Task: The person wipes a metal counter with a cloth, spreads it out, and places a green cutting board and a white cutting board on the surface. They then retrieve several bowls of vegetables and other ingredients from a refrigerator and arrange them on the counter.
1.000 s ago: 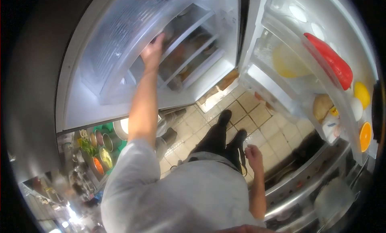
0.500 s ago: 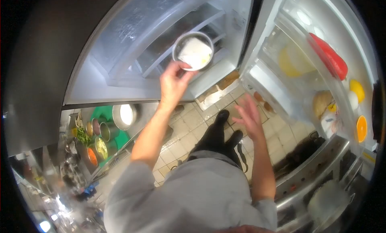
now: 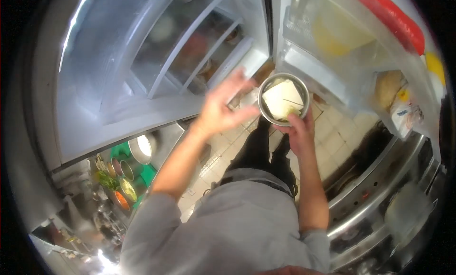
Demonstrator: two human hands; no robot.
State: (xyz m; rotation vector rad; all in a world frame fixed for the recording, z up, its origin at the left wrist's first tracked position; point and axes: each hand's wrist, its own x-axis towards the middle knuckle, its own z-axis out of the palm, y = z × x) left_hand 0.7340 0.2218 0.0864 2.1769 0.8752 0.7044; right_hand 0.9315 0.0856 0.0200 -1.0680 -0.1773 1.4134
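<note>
A round metal bowl [image 3: 261,100] holds pale, block-like pieces that look like butter or white cheese [image 3: 283,98]. My right hand [image 3: 300,132] grips its near rim, thumb over the edge and fingers beneath. Just left of the bowl is my left hand [image 3: 221,106], empty, its fingers spread and slightly blurred. Whether its thumb still touches the bowl I cannot tell. Both hands are in front of an open fridge [image 3: 109,128], whose clear-fronted drawers show dim contents.
The open fridge door [image 3: 308,68] on the right holds a red item [image 3: 396,21] and a yellow one [image 3: 434,68]. At lower left, a counter bears metal containers of vegetables [image 3: 127,189] and a large pan [image 3: 142,149]. A steel appliance [image 3: 380,194] stands at right.
The bowl has moved right and nearer to me, from my left hand into my right. My left hand has let go and opened. The view has shifted toward the fridge door.
</note>
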